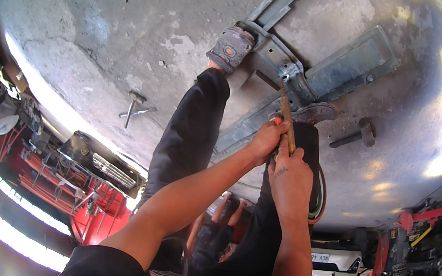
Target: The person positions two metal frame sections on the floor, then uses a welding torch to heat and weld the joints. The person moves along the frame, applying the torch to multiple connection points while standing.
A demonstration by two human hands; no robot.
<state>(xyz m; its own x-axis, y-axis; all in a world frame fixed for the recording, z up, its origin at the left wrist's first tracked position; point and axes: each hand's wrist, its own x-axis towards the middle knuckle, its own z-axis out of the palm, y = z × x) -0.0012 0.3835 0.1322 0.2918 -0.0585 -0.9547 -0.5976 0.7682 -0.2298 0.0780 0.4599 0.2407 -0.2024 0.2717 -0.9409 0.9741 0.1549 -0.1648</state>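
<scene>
My right hand (pixel 290 177) is closed around a brass-coloured gas torch (pixel 288 111), with red and green hoses (pixel 318 207) hanging beside my right leg. The torch's thin tip points at a grey steel bracket (pixel 279 55) on the floor, near its bolt holes. Against the torch body, my left hand (pixel 267 140) is closed, with a small silvery and red-orange piece showing at its fingers; I cannot make out what it is. My left shoe (pixel 231 49) presses against the bracket, and my right shoe (pixel 316 112) stands by its near end. No flame can be seen.
A dark flat bar (pixel 268 80) lies beside the bracket. A long grey metal panel (pixel 352 60) lies behind it. One hammer (pixel 367 132) rests at right, another (pixel 133 106) at left with a small tool across it. Vehicle parts (pixel 103 163) and a white car (pixel 333 266) stand around.
</scene>
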